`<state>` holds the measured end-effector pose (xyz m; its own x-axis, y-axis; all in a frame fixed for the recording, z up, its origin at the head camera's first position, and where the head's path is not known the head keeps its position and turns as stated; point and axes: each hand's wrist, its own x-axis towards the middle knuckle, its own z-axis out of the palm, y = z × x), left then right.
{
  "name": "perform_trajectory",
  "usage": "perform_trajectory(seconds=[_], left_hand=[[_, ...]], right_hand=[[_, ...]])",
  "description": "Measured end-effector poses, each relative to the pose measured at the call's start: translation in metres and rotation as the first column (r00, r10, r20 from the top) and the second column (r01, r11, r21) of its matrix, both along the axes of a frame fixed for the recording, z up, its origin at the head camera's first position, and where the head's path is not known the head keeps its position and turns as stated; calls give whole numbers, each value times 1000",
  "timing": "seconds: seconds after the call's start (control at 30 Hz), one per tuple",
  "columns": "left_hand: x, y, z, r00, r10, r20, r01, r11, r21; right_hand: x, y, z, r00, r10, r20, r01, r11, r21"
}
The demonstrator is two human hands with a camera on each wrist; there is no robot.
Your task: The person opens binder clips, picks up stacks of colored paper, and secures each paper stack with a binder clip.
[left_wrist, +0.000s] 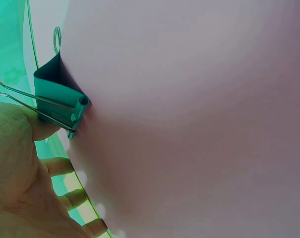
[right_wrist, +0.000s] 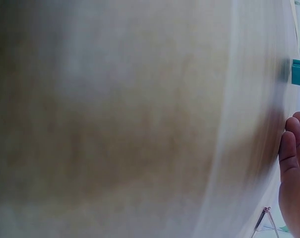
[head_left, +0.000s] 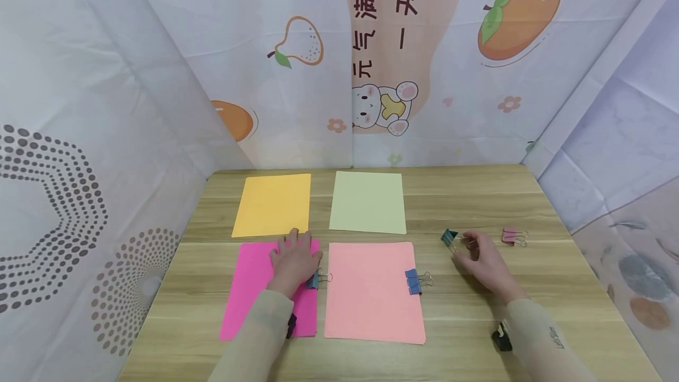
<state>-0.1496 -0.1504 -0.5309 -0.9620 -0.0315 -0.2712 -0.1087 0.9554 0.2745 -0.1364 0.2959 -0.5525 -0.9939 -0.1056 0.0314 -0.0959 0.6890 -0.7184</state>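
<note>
My left hand (head_left: 294,264) rests spread on the magenta paper stack (head_left: 249,293), fingers reaching toward its far edge. A teal binder clip (head_left: 313,280) is fixed on the stack's right edge, beside the thumb; in the left wrist view this clip (left_wrist: 60,96) stands next to the thumb, its wire handles projecting. Farther right, my right hand (head_left: 485,264) pinches the wire handles of a dark teal binder clip (head_left: 450,237) just above the table. That clip (right_wrist: 299,74) shows at the right wrist view's edge, with the fingertips below it, partly cut off.
A pink paper stack (head_left: 373,293) bears a blue binder clip (head_left: 414,281) on its right edge. Behind lie yellow paper (head_left: 273,205) and pale green paper (head_left: 368,202). A pink binder clip (head_left: 510,236) lies at right, and a black clip (head_left: 501,338) by the right forearm.
</note>
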Motion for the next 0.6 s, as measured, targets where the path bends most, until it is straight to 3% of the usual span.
perform_trajectory(seconds=[0.6], left_hand=[[2, -1, 0, 1000, -14, -22, 13, 1000, -5]], right_hand=[[2, 0, 1, 1000, -9, -4, 9, 1000, 8]])
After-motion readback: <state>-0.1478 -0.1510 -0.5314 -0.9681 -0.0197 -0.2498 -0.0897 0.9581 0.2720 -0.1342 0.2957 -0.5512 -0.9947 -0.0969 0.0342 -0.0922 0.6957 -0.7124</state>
